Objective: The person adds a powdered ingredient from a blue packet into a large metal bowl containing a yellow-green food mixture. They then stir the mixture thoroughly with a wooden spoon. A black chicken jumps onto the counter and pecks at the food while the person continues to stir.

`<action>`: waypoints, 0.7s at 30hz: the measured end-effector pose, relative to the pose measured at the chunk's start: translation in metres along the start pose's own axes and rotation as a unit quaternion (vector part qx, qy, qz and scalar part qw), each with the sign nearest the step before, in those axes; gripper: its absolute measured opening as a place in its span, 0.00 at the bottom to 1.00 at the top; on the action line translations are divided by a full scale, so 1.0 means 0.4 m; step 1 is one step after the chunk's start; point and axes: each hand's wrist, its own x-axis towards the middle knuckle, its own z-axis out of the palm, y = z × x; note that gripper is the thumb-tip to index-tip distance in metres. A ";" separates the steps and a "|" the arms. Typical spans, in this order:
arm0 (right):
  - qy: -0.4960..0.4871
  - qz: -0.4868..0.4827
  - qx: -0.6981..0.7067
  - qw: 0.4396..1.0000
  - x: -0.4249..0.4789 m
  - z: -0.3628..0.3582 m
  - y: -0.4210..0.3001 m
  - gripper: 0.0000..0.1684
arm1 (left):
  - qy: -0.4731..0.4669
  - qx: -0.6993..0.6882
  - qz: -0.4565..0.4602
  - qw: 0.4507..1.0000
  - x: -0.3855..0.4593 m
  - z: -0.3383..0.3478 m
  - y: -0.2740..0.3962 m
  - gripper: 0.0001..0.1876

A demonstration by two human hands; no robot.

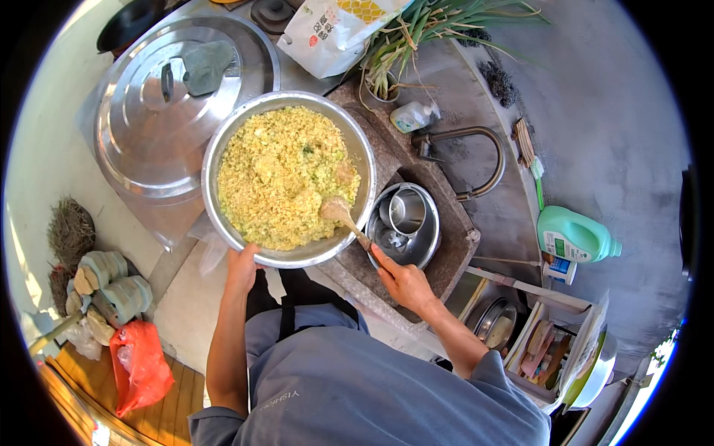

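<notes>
A large metal basin (365,167) full of a yellow, crumbly food mix (273,167) with green bits is in front of me. My left hand (242,270) grips its near rim, thumb on top. In my right hand (404,281) is the handle of a wooden spoon (337,211), whose coated bowl rests on the food at the basin's right side. How the basin is supported underneath is hidden.
Right of the basin, a stone sink (454,245) holds a metal bowl (432,240) with a metal cup (407,211), beside a curved faucet (496,161). A large round metal lid (134,134) lies left. Spring onions (401,50), a soap bottle (411,117) and a green jug (574,234) stand around.
</notes>
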 end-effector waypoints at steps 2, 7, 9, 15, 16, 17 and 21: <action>0.005 0.049 -0.017 0.999 0.100 0.089 -0.003 0.32 | -0.016 0.006 -0.007 1.000 -0.005 0.005 0.012 0.32; 0.007 0.025 -0.007 1.000 0.312 0.067 0.010 0.30 | -0.012 0.004 0.020 1.000 -0.004 0.015 0.023 0.31; -0.066 0.038 -0.058 0.995 0.305 -0.041 -0.029 0.30 | -0.024 0.001 0.024 0.999 0.006 0.007 0.017 0.31; -0.059 -0.054 -0.096 0.992 0.374 -0.235 -0.083 0.27 | 0.014 -0.013 0.034 0.999 0.012 0.017 0.001 0.30; -0.037 -0.072 -0.135 0.988 0.422 -0.242 -0.072 0.27 | 0.015 -0.013 0.027 0.999 0.009 0.018 0.000 0.29; -0.016 -0.092 -0.173 0.981 0.479 -0.239 -0.046 0.26 | 0.018 -0.013 0.021 1.000 0.006 0.021 0.005 0.28; 0.008 -0.066 -0.167 0.984 0.530 -0.199 0.076 0.26 | 0.001 -0.030 0.038 0.999 -0.005 0.033 0.015 0.30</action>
